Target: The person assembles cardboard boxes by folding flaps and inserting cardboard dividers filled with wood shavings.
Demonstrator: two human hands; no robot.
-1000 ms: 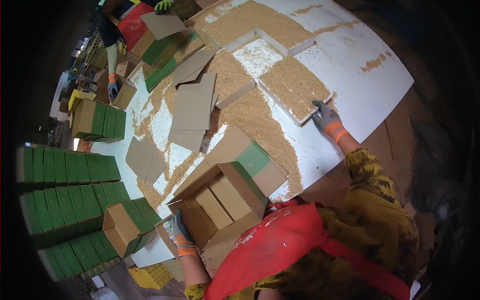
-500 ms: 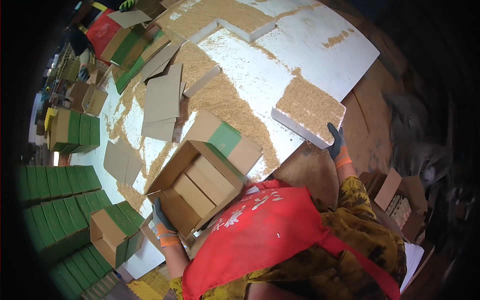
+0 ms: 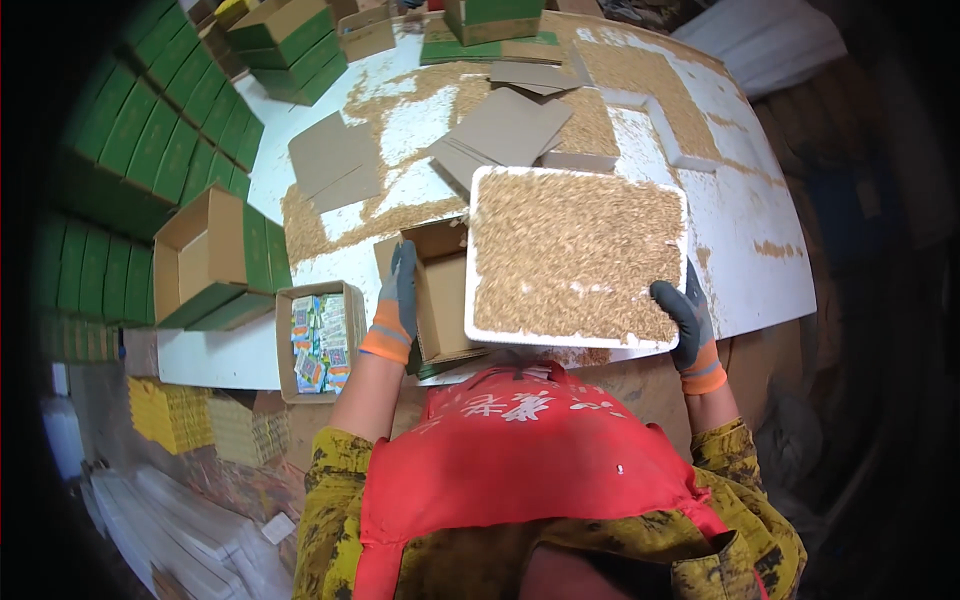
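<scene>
A white rectangular tray (image 3: 478,330) heaped with tan grain is held level in front of my chest, partly over an open brown cardboard box (image 3: 440,290). My right hand (image 3: 685,320), in a grey glove with an orange cuff, grips the tray's near right corner. My left hand (image 3: 396,305), gloved the same way, rests on the box's left wall beside the tray's left edge. The box stands at the near edge of the white table (image 3: 760,270).
Loose grain and flat cardboard sheets (image 3: 335,160) cover the table. An open green-sided box (image 3: 210,260) and a small carton of printed packets (image 3: 320,335) sit at my left. Green boxes (image 3: 150,130) are stacked far left. More white trays (image 3: 650,110) lie behind.
My right hand has pulled the grain tray off the table's far side and brought it over the open box. My view has swung to face the table squarely.
</scene>
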